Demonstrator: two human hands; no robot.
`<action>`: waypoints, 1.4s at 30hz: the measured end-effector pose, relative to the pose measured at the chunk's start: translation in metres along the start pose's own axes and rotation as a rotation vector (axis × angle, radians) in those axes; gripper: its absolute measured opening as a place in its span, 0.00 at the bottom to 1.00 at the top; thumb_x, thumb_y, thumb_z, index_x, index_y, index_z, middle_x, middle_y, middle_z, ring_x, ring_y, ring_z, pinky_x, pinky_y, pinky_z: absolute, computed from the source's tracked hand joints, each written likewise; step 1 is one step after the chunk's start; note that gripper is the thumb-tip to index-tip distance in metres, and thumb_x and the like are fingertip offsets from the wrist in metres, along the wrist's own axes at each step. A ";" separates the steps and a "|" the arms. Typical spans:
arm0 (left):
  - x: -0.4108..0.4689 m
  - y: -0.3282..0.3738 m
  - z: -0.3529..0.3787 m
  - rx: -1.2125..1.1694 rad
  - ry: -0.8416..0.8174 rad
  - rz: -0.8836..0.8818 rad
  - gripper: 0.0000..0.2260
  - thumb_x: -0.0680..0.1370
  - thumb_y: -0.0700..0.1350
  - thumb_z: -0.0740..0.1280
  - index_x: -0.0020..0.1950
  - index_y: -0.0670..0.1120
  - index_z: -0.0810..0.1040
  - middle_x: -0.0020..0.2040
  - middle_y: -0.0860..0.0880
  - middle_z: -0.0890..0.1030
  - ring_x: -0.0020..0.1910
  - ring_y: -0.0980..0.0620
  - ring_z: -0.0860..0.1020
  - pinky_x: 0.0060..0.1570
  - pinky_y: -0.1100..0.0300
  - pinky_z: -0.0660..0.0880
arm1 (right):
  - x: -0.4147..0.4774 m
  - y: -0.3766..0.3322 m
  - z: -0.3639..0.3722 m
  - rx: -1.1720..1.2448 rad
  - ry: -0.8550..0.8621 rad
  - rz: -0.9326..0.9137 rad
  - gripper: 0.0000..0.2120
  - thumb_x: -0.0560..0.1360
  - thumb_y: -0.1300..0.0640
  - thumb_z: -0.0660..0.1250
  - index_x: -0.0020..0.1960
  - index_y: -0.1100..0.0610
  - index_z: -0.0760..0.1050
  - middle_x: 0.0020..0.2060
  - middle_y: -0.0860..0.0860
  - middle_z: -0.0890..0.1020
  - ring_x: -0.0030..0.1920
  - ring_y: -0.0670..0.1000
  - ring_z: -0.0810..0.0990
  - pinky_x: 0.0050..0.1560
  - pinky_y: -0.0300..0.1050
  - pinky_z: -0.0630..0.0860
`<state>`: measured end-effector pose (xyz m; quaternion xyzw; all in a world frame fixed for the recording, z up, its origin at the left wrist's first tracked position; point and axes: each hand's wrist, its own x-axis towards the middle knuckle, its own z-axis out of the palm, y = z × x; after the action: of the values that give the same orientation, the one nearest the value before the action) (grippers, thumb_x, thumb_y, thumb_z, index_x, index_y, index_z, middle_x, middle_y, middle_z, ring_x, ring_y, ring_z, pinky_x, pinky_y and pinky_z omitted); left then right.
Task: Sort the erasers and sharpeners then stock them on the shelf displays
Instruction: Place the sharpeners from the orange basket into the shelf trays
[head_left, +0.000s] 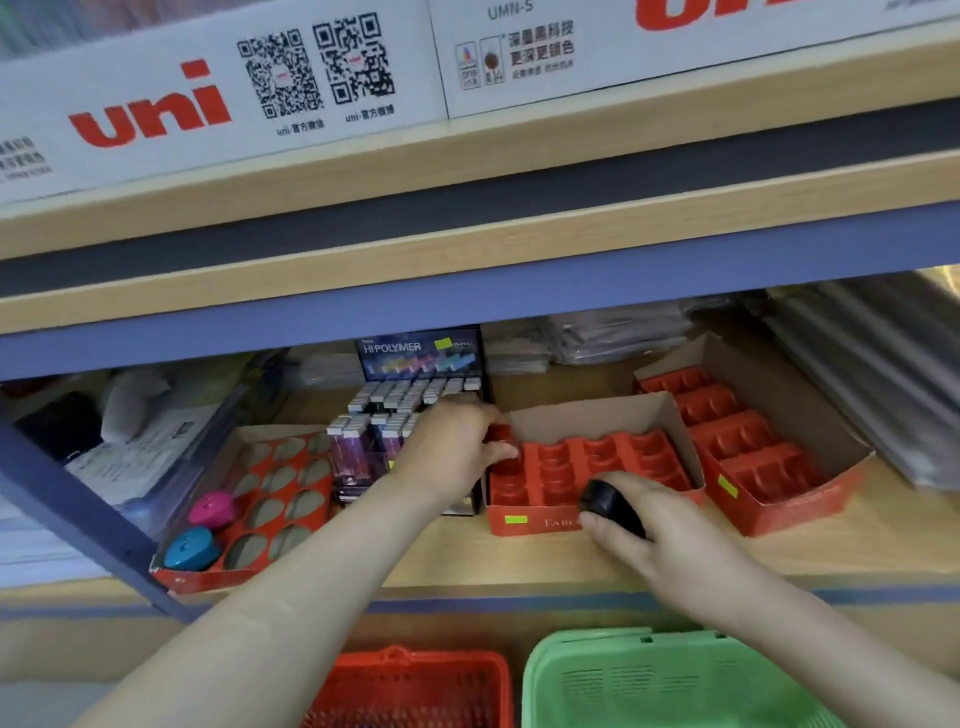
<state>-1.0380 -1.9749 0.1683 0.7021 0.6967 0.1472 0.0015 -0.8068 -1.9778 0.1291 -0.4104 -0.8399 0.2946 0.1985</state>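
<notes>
Head view: left hand's (457, 447) fingertips hidden.

A small red sharpener (501, 434) sits at the back left corner of the middle red tray (597, 462), with the left hand (452, 447) on it. A round black sharpener (610, 506) is held in the right hand (649, 540) at the tray's front edge. A pink sharpener (212, 509) and a blue sharpener (191, 548) sit in the left tray (270, 499).

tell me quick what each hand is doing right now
Left hand: closed on a small red item at the red tray box.
Right hand: closed, holding a black sharpener.
</notes>
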 end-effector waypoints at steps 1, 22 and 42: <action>0.001 0.000 0.003 0.020 0.010 0.009 0.13 0.74 0.54 0.71 0.55 0.49 0.81 0.50 0.49 0.82 0.51 0.49 0.78 0.46 0.58 0.72 | -0.001 -0.001 -0.003 0.062 0.020 0.008 0.10 0.78 0.42 0.62 0.53 0.47 0.73 0.45 0.44 0.79 0.47 0.41 0.76 0.51 0.43 0.74; -0.022 0.061 -0.001 -0.594 -0.047 -0.022 0.14 0.78 0.49 0.67 0.64 0.54 0.77 0.51 0.58 0.82 0.48 0.61 0.78 0.52 0.68 0.73 | 0.004 0.007 -0.024 0.428 0.248 0.204 0.18 0.67 0.63 0.77 0.50 0.48 0.76 0.44 0.46 0.84 0.46 0.45 0.82 0.50 0.40 0.78; 0.004 0.036 0.023 -0.128 0.092 -0.044 0.13 0.74 0.47 0.72 0.57 0.52 0.76 0.45 0.49 0.78 0.43 0.50 0.76 0.39 0.61 0.67 | 0.004 0.035 -0.002 -0.675 0.051 -0.040 0.19 0.58 0.59 0.78 0.46 0.44 0.83 0.41 0.44 0.85 0.41 0.50 0.81 0.41 0.45 0.77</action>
<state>-0.9985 -1.9677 0.1547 0.6777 0.7003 0.2235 0.0175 -0.7886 -1.9567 0.1080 -0.4436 -0.8927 -0.0143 0.0780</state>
